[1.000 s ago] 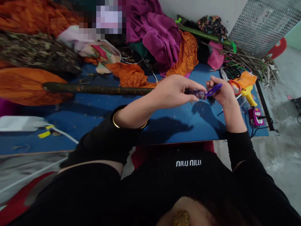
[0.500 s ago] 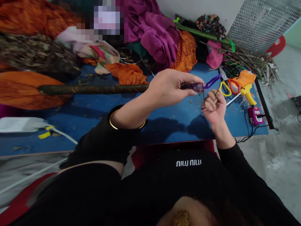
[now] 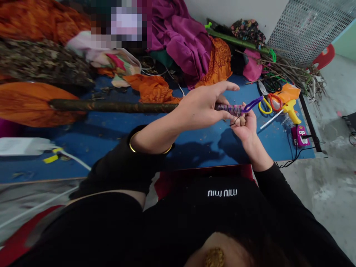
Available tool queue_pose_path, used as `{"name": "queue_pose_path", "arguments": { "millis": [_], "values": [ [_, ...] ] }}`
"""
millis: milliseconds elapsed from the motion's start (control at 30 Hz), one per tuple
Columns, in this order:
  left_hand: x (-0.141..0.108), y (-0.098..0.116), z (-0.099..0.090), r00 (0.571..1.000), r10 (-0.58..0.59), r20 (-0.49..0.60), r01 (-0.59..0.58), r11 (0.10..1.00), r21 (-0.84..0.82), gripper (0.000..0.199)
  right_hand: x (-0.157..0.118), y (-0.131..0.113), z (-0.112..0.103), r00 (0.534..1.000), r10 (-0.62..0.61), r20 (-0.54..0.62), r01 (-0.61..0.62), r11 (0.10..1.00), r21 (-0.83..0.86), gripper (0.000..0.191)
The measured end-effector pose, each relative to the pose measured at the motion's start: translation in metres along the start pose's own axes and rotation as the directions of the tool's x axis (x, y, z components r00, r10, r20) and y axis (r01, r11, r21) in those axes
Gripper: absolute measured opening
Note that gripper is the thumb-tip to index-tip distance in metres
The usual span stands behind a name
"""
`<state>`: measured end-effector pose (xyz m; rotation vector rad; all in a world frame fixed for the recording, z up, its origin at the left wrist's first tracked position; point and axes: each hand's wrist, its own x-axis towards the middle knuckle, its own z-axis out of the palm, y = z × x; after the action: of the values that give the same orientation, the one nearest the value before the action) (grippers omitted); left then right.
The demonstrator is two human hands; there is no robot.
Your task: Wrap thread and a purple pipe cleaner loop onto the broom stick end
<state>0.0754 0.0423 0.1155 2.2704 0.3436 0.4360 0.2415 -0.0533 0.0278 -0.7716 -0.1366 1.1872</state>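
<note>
A long brown stick [image 3: 125, 107] lies level across the table, its right end wrapped in purple and dark windings [image 3: 230, 108]. My left hand [image 3: 201, 105] is around the stick just left of the windings, thumb and forefinger spread and the other fingers partly hidden behind it. Out of the wrapped tip sticks a purple fuzzy loop [image 3: 253, 104]. My right hand [image 3: 246, 124] is curled just under that tip, closed on a thin dark thread [image 3: 237, 120] that runs from the windings. The stick's left end rests against an orange cloth bundle [image 3: 30, 105].
Red-and-yellow-handled scissors [image 3: 265, 98], a yellow glue gun [image 3: 292, 111] and a magenta power box [image 3: 299, 135] lie at right. Purple cloth [image 3: 183, 37], twigs [image 3: 297, 68] and dry leaves [image 3: 41, 65] line the back. A white adapter [image 3: 25, 147] sits at left.
My right hand has moved left and up, from beside the tip to beneath it. My left thumb and forefinger have spread apart, showing more of the windings.
</note>
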Motion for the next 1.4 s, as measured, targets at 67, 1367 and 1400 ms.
{"name": "queue_pose_path", "arguments": {
  "millis": [67,1367,1400],
  "values": [
    [-0.001,0.004,0.002,1.000,-0.025,0.000,0.025,1.000,-0.013,0.073,0.008,-0.007,0.009,1.000,0.002,0.008,-0.002,1.000,-0.010,0.049],
    [0.015,-0.013,0.027,0.997,-0.053,0.055,0.055,0.998,-0.026,0.055,-0.082,-0.095,0.026,0.425,-0.226,0.877,0.792,-0.376,-0.481,0.038],
    [0.015,-0.013,0.026,0.997,-0.050,0.050,0.051,0.998,-0.022,0.055,-0.086,-0.091,0.022,0.394,-0.239,0.888,0.797,-0.393,-0.459,0.037]
  ]
}}
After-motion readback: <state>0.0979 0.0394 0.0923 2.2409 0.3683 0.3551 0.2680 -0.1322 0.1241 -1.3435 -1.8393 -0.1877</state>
